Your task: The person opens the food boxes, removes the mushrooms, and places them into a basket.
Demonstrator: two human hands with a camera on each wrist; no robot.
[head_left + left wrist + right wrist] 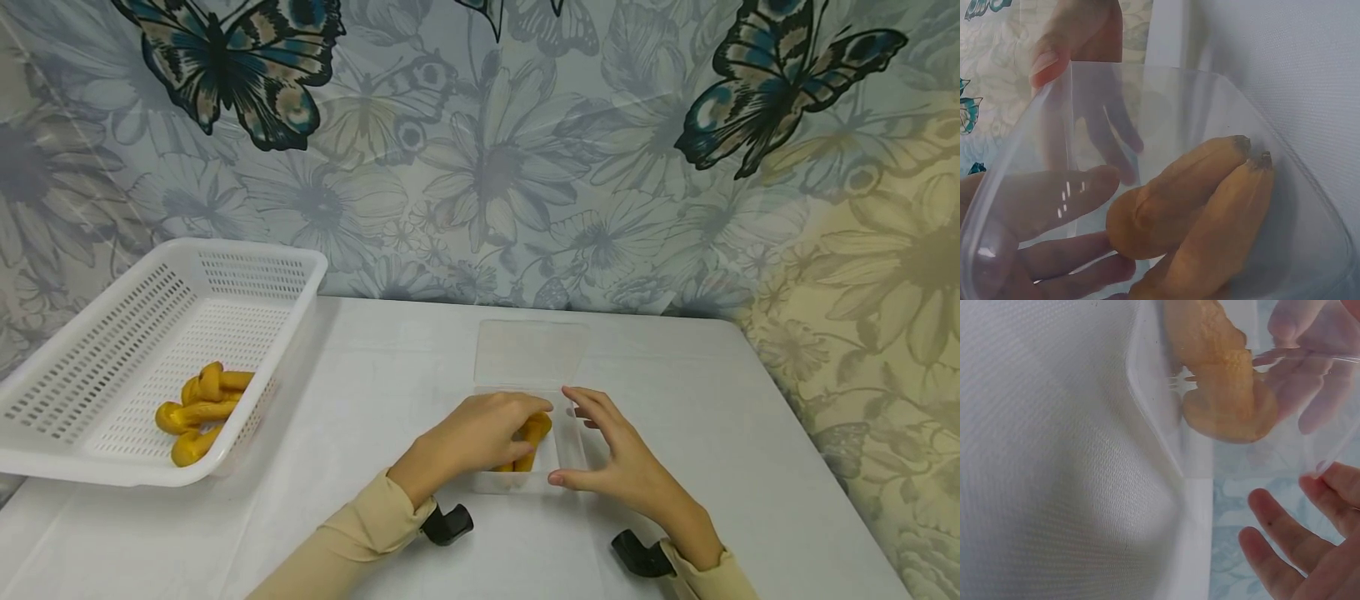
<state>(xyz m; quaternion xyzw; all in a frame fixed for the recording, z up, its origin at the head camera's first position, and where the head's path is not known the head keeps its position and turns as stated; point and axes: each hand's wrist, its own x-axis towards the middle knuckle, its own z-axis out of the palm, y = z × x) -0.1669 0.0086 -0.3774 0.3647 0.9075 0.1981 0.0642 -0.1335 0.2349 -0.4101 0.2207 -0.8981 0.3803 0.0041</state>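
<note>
On the table stands a clear plastic box [498, 483] with its lid [531, 352] laid back behind it. Inside lie yellow mushrooms [1204, 206], side by side with their stem ends low. My left hand [483, 429] reaches down into the box over them, fingers fairly straight, fingertips right at the mushroom caps. At the box's right side my right hand [626, 458] holds it, thumb at the front corner and index finger at the rear of the rim. The other fingers [1291, 531] of that hand spread outside the wall.
To the left stands a white perforated basket [300, 292] with several more yellow mushrooms [198, 412] at its near right corner. A white cloth covers the table [375, 358]; patterned wall covering [487, 167] rises behind it. Black camera mounts [447, 525] sit at both wrists.
</note>
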